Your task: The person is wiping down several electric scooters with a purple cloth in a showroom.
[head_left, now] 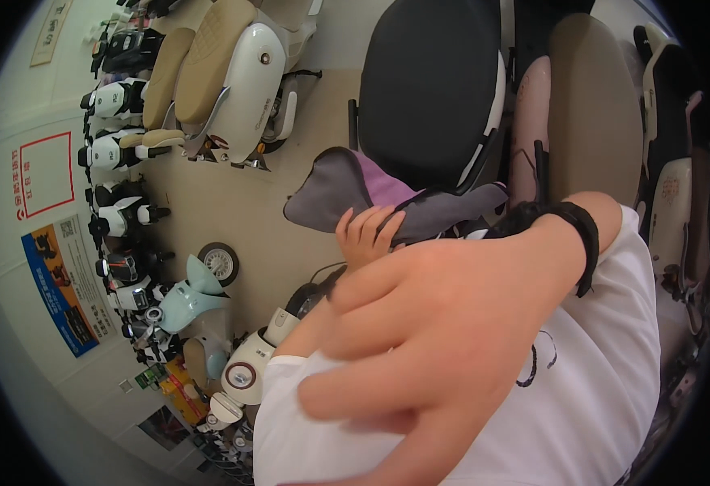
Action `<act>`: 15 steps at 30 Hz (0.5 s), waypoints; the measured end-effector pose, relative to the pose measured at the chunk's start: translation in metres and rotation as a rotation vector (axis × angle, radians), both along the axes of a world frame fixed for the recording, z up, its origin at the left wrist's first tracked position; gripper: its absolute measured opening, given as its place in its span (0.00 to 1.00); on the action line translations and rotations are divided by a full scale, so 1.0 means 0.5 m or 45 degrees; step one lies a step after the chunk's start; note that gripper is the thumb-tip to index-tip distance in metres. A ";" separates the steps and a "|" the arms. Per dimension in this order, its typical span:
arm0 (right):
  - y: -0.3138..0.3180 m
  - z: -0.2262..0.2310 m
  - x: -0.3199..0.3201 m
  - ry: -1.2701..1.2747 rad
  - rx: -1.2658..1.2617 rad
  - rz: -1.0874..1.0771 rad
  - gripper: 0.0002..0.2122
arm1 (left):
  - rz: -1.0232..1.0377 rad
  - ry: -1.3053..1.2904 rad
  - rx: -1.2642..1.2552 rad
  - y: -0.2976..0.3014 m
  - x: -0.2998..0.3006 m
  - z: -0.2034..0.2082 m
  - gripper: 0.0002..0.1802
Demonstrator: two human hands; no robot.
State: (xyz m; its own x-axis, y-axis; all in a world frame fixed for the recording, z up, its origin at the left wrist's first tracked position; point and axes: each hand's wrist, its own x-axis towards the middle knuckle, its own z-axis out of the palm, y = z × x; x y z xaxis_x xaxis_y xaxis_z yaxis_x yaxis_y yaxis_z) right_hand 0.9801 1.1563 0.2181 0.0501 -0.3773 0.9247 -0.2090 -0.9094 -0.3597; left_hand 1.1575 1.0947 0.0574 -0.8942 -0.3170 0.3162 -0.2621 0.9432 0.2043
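My left hand (367, 235) reaches forward from the white sleeve, its fingers bent over a grey and purple cloth (331, 190) with dark edging. I cannot see its thumb. The cloth is bunched and lies at the near end of a black scooter seat (428, 89), stretching right below it. Close in front of the view is my right hand (436, 324), large and slightly blurred, with a black band (578, 243) round the wrist. Its fingers point left and are spread apart, and nothing shows in them. It covers part of my white shirt (598, 364).
A white scooter with a tan seat (213, 61) stands at the far left. Beside the black seat on the right are a pink scooter part (531, 130) and a brown seat (594, 97). A mint-green scooter (189, 300) and several white ones line the left wall, near a poster (59, 283).
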 end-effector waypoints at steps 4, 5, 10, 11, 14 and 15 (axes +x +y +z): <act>0.000 0.014 0.040 -0.027 -0.118 -0.089 0.13 | -0.061 0.154 -0.021 -0.013 0.020 -0.051 0.17; 0.010 0.016 0.039 -0.036 -0.140 -0.117 0.13 | -0.032 0.191 -0.074 -0.010 0.026 -0.056 0.17; 0.080 0.021 0.011 -0.020 -0.085 -0.366 0.12 | -0.037 0.279 -0.182 0.004 0.025 -0.085 0.18; 0.093 0.024 0.010 -0.006 -0.067 -0.435 0.12 | -0.045 0.303 -0.210 0.005 0.022 -0.088 0.18; 0.115 0.036 0.020 0.019 -0.033 -0.555 0.12 | -0.009 0.237 -0.040 0.021 0.024 -0.073 0.19; 0.107 0.036 0.031 0.008 -0.032 -0.569 0.12 | 0.025 0.232 -0.036 0.019 0.030 -0.072 0.20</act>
State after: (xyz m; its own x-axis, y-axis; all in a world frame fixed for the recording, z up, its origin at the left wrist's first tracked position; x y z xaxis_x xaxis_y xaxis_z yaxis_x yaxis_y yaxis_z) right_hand 0.9956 1.2099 0.2362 -0.1072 -0.3407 0.9340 -0.5854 -0.7377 -0.3363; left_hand 1.1727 1.1043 0.0216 -0.8150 -0.3222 0.4816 -0.2414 0.9444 0.2233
